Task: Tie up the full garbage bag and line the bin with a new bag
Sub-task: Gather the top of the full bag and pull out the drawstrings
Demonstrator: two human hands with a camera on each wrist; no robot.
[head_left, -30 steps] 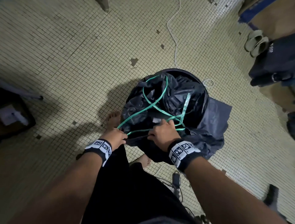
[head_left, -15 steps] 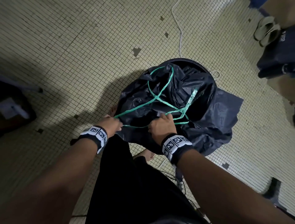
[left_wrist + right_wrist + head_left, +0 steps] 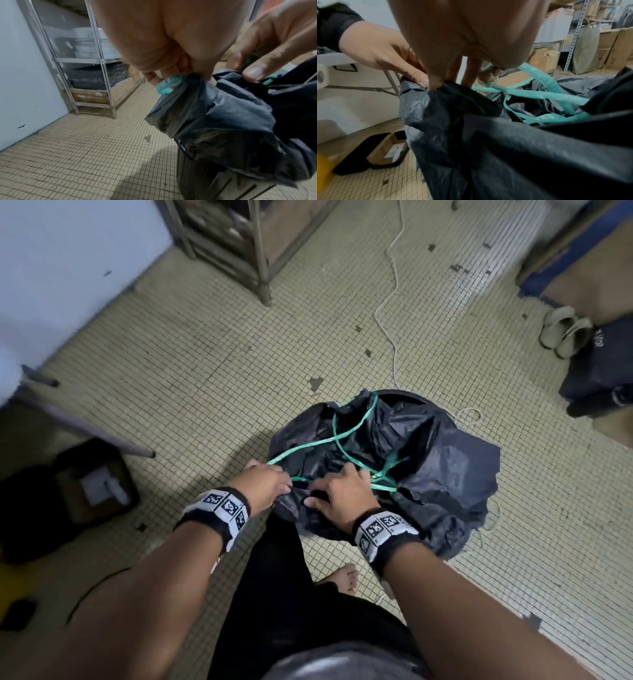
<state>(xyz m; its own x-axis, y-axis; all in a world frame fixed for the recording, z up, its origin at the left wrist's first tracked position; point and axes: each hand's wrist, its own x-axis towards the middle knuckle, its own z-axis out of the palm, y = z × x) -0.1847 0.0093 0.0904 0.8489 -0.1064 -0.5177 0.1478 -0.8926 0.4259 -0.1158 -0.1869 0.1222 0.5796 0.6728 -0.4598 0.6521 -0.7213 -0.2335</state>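
Note:
A black garbage bag (image 3: 442, 467) sits in a round dark bin (image 3: 407, 395) on the tiled floor, its rim draped over the bin's near and right sides. Green plastic string (image 3: 339, 436) lies in loops across the bag's top. My left hand (image 3: 263, 486) pinches the bag's near edge together with an end of the green string (image 3: 169, 84). Close beside it, my right hand (image 3: 339, 494) grips the bag's near edge (image 3: 436, 88), with the green string (image 3: 537, 93) running past its fingers. The bin's side (image 3: 214, 180) shows below the bag in the left wrist view.
A metal shelf rack (image 3: 253, 244) stands at the back by a pale wall. A white cord (image 3: 390, 302) trails across the floor to the bin. An open dark case (image 3: 92, 484) lies at left under a table leg. Shoes (image 3: 565, 333) and a dark bag (image 3: 603, 371) lie at right. My bare foot (image 3: 342, 577) is near the bin.
My hands have drawn closer together at the bag's near edge, the left one moving in toward the right. The head view has tilted up, showing more floor and the rack.

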